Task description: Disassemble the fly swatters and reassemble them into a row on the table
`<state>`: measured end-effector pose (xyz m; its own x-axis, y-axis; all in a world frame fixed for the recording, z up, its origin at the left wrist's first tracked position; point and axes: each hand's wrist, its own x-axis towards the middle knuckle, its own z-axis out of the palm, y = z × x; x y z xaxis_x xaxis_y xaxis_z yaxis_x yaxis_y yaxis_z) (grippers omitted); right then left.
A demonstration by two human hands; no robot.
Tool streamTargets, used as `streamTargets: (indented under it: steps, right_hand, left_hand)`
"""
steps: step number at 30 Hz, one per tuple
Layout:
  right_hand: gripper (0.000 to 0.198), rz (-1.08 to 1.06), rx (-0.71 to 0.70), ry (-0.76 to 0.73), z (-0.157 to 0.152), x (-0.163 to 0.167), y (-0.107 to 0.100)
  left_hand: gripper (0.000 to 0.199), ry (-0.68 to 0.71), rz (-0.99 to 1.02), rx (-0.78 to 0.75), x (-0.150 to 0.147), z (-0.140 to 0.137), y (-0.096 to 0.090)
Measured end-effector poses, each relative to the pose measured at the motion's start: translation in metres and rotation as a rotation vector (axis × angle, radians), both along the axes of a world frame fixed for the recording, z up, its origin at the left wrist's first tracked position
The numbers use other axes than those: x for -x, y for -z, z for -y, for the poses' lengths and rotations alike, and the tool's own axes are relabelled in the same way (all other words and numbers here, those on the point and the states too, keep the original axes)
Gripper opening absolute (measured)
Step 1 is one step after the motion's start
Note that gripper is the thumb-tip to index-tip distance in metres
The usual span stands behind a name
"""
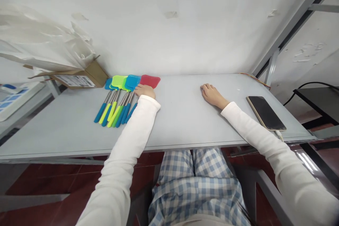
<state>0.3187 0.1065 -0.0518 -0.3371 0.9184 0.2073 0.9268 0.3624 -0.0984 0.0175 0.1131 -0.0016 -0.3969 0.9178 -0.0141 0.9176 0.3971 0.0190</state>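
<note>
Several fly swatters lie side by side on the left of the table, heads toward the wall. They have thin metal shafts and coloured grips; among the heads are a lime one [118, 81] and a blue one [132, 82]. At the right end of the row is the red fly swatter [150, 80]. My left hand [146, 91] is closed at its neck, covering part of the shaft, while a blue grip shows below the hand. On the tabletop to the right rests my right hand [212, 95], fingers curled in, with nothing visible in them.
An opened cardboard box [87, 76] stands behind the swatters at the left. A phone [265, 113] with a white cable lies on the grey table [180, 123] at the right. Behind is a white wall; a metal frame [271, 67] rises at the right.
</note>
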Motion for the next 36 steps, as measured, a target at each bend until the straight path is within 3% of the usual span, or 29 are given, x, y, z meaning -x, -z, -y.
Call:
streamTargets:
  steps: [11,16,18,21,24,26,29,33,36]
  right_hand:
    - [0.044,0.031,-0.025,-0.004,-0.001,-0.001,0.002]
    - [0.043,-0.021,-0.027,-0.02,-0.004,-0.003,0.004]
    - [0.042,-0.087,-0.025,-0.017,-0.003,-0.004,0.003]
    - [0.039,-0.303,-0.001,-0.061,0.003,0.002,0.0]
    - [0.037,-0.694,0.138,-0.192,0.014,0.017,-0.006]
    - [0.041,-1.016,0.326,-0.268,0.022,0.029,-0.01]
    - [0.045,-1.431,0.539,-0.287,0.027,0.043,-0.012]
    - [0.029,-1.704,0.538,-0.071,0.025,0.044,-0.012]
    - [0.025,-1.772,0.543,0.015,0.022,0.039,-0.014]
  left_hand:
    - [0.04,0.155,0.006,-0.172,-0.018,0.008,-0.008]
    - [0.036,0.179,0.158,-0.352,-0.015,0.006,-0.018]
    - [0.028,0.309,0.333,-0.486,-0.015,0.003,-0.019]
    - [0.023,0.538,0.824,-0.595,-0.025,-0.001,-0.014]
    - [0.029,0.619,1.321,-0.477,-0.048,0.004,-0.003]
    - [0.03,0.66,1.457,-0.351,-0.065,0.012,0.005]
    - [0.026,0.797,1.406,-0.188,-0.085,0.026,0.014]
    - [0.022,0.954,1.099,-0.193,-0.097,0.042,0.017]
    - [0.027,0.966,0.81,-0.219,-0.099,0.048,0.016]
